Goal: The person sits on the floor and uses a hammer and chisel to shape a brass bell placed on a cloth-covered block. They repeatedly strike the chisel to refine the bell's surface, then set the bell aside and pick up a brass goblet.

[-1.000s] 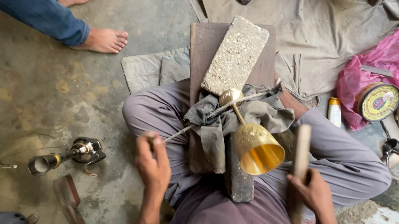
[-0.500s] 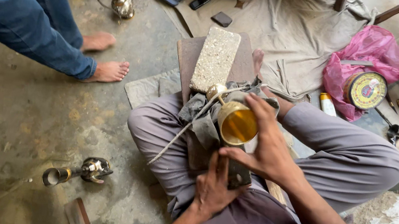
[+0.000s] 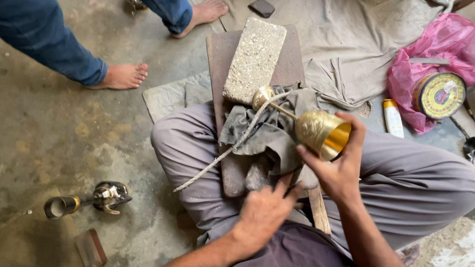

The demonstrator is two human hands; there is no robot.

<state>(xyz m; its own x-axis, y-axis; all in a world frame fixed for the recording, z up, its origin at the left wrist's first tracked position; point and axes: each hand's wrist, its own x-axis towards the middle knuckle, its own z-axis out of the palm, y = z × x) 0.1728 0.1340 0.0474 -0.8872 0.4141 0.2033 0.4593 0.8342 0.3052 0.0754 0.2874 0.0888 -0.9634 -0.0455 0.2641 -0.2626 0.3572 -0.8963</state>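
Right hand (image 3: 336, 173) fingers curled round brass goblet (image 3: 321, 133) bowl, left hand (image 3: 264, 213) seemingly loose on grey cloth (image 3: 267, 133)

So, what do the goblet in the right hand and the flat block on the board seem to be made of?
The goblet held by the right hand looks like brass: yellow metal, shiny inside the cup, with a patterned outer wall. The flat block looks like rough stone or concrete: pale grey, grainy and matt; which one, I cannot tell. The board under it seems dark, worn wood.
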